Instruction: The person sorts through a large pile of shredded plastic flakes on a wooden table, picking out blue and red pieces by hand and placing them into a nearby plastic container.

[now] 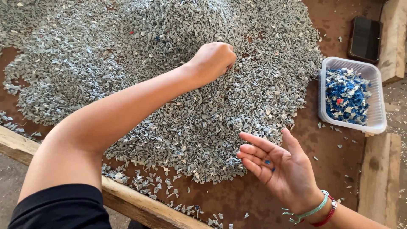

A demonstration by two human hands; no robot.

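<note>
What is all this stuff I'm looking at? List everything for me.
Heap of plastic chips: one big pile, grey, spread over most of the table.
Loose chips: many, grey, scattered by the near wooden edge.
Table surface: one, brown, bare patch at right.
Wooden rim: pale planks, along the near and right sides.
Tray: one, white plastic, at right, holding blue chips with a few white and one red.
Flat dark object: one, black, upper right.
Small blue bits: two, in the open right palm.
Bracelets: green and red, right wrist.
Left hand: closed, fingers down in the heap.
Right hand: open, palm up.
</note>
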